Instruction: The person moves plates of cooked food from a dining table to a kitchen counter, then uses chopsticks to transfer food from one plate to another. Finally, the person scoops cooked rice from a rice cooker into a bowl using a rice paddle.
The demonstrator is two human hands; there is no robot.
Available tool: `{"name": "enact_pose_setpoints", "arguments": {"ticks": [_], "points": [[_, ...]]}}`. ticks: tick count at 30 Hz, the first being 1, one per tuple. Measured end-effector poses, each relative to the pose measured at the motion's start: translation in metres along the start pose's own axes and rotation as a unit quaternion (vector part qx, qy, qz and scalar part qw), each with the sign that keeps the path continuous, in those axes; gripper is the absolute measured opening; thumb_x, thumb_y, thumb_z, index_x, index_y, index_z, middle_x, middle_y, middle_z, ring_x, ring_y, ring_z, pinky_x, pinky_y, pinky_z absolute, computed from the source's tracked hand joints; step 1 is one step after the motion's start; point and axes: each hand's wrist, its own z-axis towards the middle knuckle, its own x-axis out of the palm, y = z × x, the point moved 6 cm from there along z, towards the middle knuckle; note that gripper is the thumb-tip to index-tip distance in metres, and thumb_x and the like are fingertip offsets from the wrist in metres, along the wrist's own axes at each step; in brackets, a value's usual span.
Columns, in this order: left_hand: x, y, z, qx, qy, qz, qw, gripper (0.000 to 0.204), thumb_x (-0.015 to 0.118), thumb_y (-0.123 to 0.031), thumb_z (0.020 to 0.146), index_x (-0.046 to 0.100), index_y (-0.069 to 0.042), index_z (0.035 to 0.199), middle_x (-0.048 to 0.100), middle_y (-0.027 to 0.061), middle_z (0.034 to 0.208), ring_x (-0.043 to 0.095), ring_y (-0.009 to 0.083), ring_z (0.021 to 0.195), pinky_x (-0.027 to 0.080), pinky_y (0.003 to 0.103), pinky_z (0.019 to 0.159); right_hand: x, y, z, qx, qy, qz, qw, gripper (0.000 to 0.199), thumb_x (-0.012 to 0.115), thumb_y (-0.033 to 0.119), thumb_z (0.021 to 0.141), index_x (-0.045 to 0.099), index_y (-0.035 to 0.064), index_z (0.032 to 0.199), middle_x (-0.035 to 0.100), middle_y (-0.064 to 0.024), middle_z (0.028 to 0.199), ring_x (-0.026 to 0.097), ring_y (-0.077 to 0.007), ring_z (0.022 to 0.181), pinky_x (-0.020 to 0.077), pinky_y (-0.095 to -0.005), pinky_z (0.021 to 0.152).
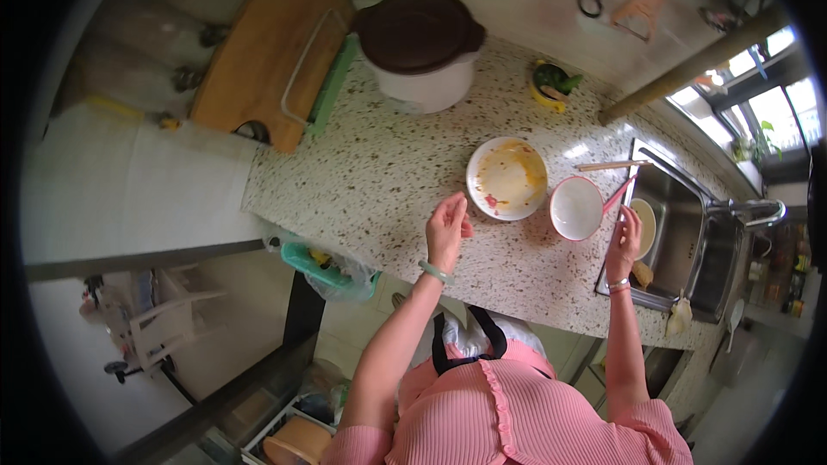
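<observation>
A white plate point(514, 179) smeared with orange sauce and a red scrap lies on the speckled counter. Close to its near-left rim is my left hand point(448, 228), fingers loosely curved and nothing visible in them; whether it touches the rim I cannot tell. Right of the plate stands a white bowl point(576, 208) with a red rim. My right hand point(624, 245) is over the sink's left edge, fingers apart, beside a cream bowl point(644, 228) in the sink. A pink handle point(618, 195) and a pair of chopsticks point(603, 166) lie between the red-rimmed bowl and the sink.
A white pot with a dark lid point(419, 32) stands at the back, left of a yellow cup point(549, 96) with greenery. Wooden boards point(267, 52) lean at the left. The steel sink point(676, 224) has a faucet point(758, 207). Below the counter's front edge hangs a teal bin point(323, 271).
</observation>
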Motion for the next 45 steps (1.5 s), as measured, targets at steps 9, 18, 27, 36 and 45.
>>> {"name": "enact_pose_setpoints", "arguments": {"ticks": [9,18,27,36,45], "points": [[-0.131,-0.031,-0.122,-0.054,-0.012,-0.271,0.961,0.026,0.057,-0.018,0.098,0.059,-0.008,0.122,0.037,-0.0064,0.064,0.042,0.0058,0.06,0.049,0.027,0.069,0.093,0.25,-0.055,0.143,0.253,0.494,0.819,0.057,0.027,0.044,0.105,0.05,0.0004,0.134,0.056,-0.0113,0.132,0.057,-0.0191,0.112,0.0459,-0.0329,0.092],[-0.351,-0.083,-0.227,0.181,-0.011,-0.498,0.848,0.059,0.033,-0.052,0.101,0.031,-0.018,0.15,0.032,0.0057,0.154,0.026,0.0215,0.143,0.023,0.041,0.117,0.214,0.525,-0.249,0.252,0.529,0.683,0.437,0.071,0.025,0.059,0.1,0.028,0.0079,0.15,0.025,-0.0078,0.157,0.025,-0.0233,0.145,0.0263,-0.0416,0.113],[-0.54,-0.091,-0.343,0.331,-0.104,-0.543,0.765,0.062,0.026,-0.054,0.101,0.024,-0.019,0.152,0.021,0.0103,0.158,0.019,0.0267,0.146,0.018,0.044,0.12,0.258,0.702,-0.394,0.217,0.682,0.617,0.328,0.074,0.022,0.06,0.1,0.023,0.0083,0.152,0.024,-0.0072,0.158,0.027,-0.0253,0.143,0.0265,-0.0438,0.113],[-0.669,-0.085,-0.337,0.35,-0.164,-0.58,0.717,0.06,0.03,-0.054,0.101,0.028,-0.018,0.15,0.027,0.0097,0.156,0.024,0.0262,0.144,0.02,0.046,0.118,0.341,0.788,-0.457,0.257,0.735,0.55,0.301,0.069,0.026,0.056,0.101,0.024,0.0086,0.151,0.027,-0.0069,0.156,0.033,-0.0272,0.14,0.0318,-0.0442,0.111],[-0.88,-0.117,-0.302,0.366,-0.22,-0.631,0.648,0.037,0.05,-0.038,0.1,0.052,-0.019,0.132,0.058,-0.0039,0.079,0.057,0.0123,0.084,0.047,0.033,0.089,0.465,0.957,-0.538,0.272,0.807,0.476,0.218,0.057,0.043,0.043,0.1,0.037,0.0096,0.145,0.038,-0.0093,0.15,0.043,-0.0284,0.132,0.0344,-0.0449,0.109]]}}
